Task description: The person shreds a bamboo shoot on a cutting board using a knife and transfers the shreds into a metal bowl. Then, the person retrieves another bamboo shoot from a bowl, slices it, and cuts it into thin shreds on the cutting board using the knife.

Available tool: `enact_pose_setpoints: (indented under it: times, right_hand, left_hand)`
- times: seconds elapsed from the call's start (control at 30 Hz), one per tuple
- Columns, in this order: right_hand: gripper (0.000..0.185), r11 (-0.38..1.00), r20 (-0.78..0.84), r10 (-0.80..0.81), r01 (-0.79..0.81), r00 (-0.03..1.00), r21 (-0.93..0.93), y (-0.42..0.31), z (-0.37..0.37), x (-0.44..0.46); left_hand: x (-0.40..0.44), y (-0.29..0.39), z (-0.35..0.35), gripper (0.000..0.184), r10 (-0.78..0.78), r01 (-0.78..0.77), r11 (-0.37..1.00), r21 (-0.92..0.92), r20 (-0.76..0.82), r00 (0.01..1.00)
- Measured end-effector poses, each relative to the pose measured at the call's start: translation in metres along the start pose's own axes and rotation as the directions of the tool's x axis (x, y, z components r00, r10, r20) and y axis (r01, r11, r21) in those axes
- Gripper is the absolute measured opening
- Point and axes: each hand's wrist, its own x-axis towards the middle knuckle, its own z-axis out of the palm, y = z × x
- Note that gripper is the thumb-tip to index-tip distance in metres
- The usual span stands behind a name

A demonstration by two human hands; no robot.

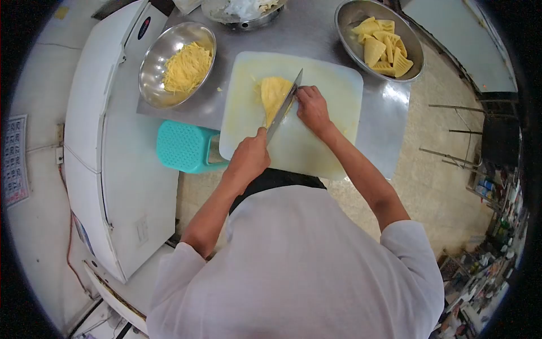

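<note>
Nearest, the left hand (251,155) is closed, fingers curled, at the near end of a knife (282,110) whose handle is hidden. Blade angled away, the knife lies along the right side of a tapering yellow piece (273,96), left of centre on a pale cutting board (310,144) that overhangs the near edge of a steel bench (384,118). The right hand (312,107) has its fingers bunched beside the blade's far part; whether they pinch anything cannot be told. Beyond, yellow shreds (188,66) fill part of a bowl (149,68) at the bench's left edge; yellow wedges (385,48) sit in another at its right edge.
</note>
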Motion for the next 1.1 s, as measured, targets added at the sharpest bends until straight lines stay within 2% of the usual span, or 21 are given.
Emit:
enact_pose_setpoints:
  times: [0.17, 0.2, 0.3, 0.37, 0.47, 0.5, 0.57, 0.6, 0.63, 0.67, 0.7, 0.73, 0.77, 0.8, 0.83, 0.9, 0.93, 1.0, 1.03, 1.1]
  right_hand:
    - [0.024, 0.997, 0.033, 0.048, -0.046, 0.998, -0.069, 0.0, 0.003, 0.002]
    - [0.024, 0.996, 0.033, 0.051, -0.048, 0.998, -0.074, 0.001, 0.002, 0.003]
    - [0.02, 0.999, -0.011, 0.03, -0.03, 0.999, -0.025, -0.003, 0.004, 0.006]
    - [0.017, 0.995, 0.04, 0.083, -0.081, 0.996, -0.054, 0.0, 0.008, 0.001]
    - [0.019, 0.999, 0.012, 0.046, -0.046, 0.999, -0.017, 0.001, 0.002, 0.003]
    - [0.019, 0.999, 0.019, 0.031, -0.03, 0.999, -0.012, -0.004, 0.0, 0.006]
    - [0.02, 0.997, -0.065, 0.076, -0.074, 0.995, 0.037, -0.013, -0.008, 0.018]
    - [0.02, 0.996, -0.057, 0.079, -0.077, 0.995, 0.036, -0.022, -0.012, 0.028]
    - [0.019, 0.994, -0.047, -0.083, 0.086, 0.995, 0.064, -0.037, -0.015, 0.043]
    - [0.019, 0.964, -0.046, -0.246, 0.249, 0.968, 0.094, -0.044, -0.013, 0.056]
    - [0.019, 0.963, -0.043, -0.249, 0.252, 0.968, 0.091, -0.043, -0.005, 0.062]
    - [0.02, 0.945, 0.117, -0.322, 0.312, 0.939, 0.101, -0.041, 0.006, 0.065]
    - [0.021, 0.922, 0.275, -0.387, 0.367, 0.88, 0.12, -0.04, 0.014, 0.068]
    - [0.024, 0.949, 0.344, -0.315, 0.301, 0.885, 0.093, -0.038, 0.016, 0.07]
    - [0.024, 0.946, 0.35, -0.324, 0.312, 0.879, 0.091, -0.034, 0.016, 0.072]
    - [0.036, 0.988, 0.515, -0.115, 0.154, 0.849, -0.033, -0.036, 0.015, 0.068]
    - [0.036, 0.989, 0.53, -0.108, 0.147, 0.841, -0.033, -0.042, 0.018, 0.066]
    - [0.053, 0.961, 0.346, -0.159, 0.225, 0.924, -0.159, -0.049, 0.025, 0.072]
    - [0.053, 0.961, 0.352, -0.146, 0.217, 0.924, -0.17, -0.051, 0.028, 0.076]
    - [0.068, 0.957, 0.439, -0.092, 0.201, 0.894, -0.21, -0.057, 0.034, 0.083]
  left_hand:
    - [0.003, -0.01, 0.012, 0.034, -0.019, 0.02, 1.0, -0.013, 0.019, 1.0]
    - [0.001, -0.001, -0.003, 0.032, -0.007, 0.007, 1.0, -0.023, 0.013, 1.0]
    - [-0.004, -0.001, 0.003, 0.029, -0.028, 0.029, 0.999, -0.039, 0.009, 1.0]
    - [0.0, -0.013, 0.012, 0.027, -0.048, 0.048, 0.998, -0.036, 0.013, 0.999]
    - [-0.002, -0.025, 0.004, 0.037, 0.012, -0.012, 1.0, -0.007, -0.01, 1.0]
    - [-0.012, -0.015, -0.018, 0.039, -0.005, 0.003, 0.998, -0.055, -0.037, 0.999]
    - [-0.023, -0.019, -0.044, 0.042, -0.024, 0.016, 0.995, -0.1, -0.074, 0.997]
    - [-0.029, -0.028, -0.048, 0.043, -0.043, 0.017, 0.99, -0.142, -0.179, 0.983]
    - [-0.034, -0.035, -0.053, 0.044, -0.066, 0.014, 0.983, -0.185, -0.28, 0.958]
    - [-0.035, -0.038, -0.061, 0.044, -0.068, 0.015, 0.982, -0.19, -0.277, 0.958]
    - [-0.035, -0.04, -0.071, 0.043, -0.175, 0.097, 0.953, -0.286, -0.26, 0.95]
    - [-0.035, -0.043, -0.077, 0.041, -0.278, 0.178, 0.909, -0.377, -0.231, 0.932]
    - [-0.035, -0.048, -0.079, 0.041, -0.28, 0.178, 0.907, -0.382, -0.23, 0.932]
    - [-0.037, -0.053, -0.079, 0.041, -0.262, 0.158, 0.913, -0.376, -0.244, 0.934]
    - [-0.036, -0.059, -0.079, 0.042, -0.245, 0.135, 0.918, -0.373, -0.263, 0.933]
    - [-0.033, -0.071, -0.073, 0.042, -0.262, 0.138, 0.892, -0.431, -0.243, 0.934]
    - [-0.035, -0.076, -0.069, 0.042, -0.266, 0.143, 0.87, -0.473, -0.205, 0.942]
    - [-0.033, -0.082, -0.067, 0.04, -0.268, 0.132, 0.857, -0.498, -0.212, 0.94]
    - [-0.03, -0.085, -0.068, 0.039, -0.269, 0.119, 0.847, -0.518, -0.226, 0.936]
    - [-0.027, -0.091, -0.073, 0.037, -0.26, 0.121, 0.854, -0.507, -0.215, 0.941]
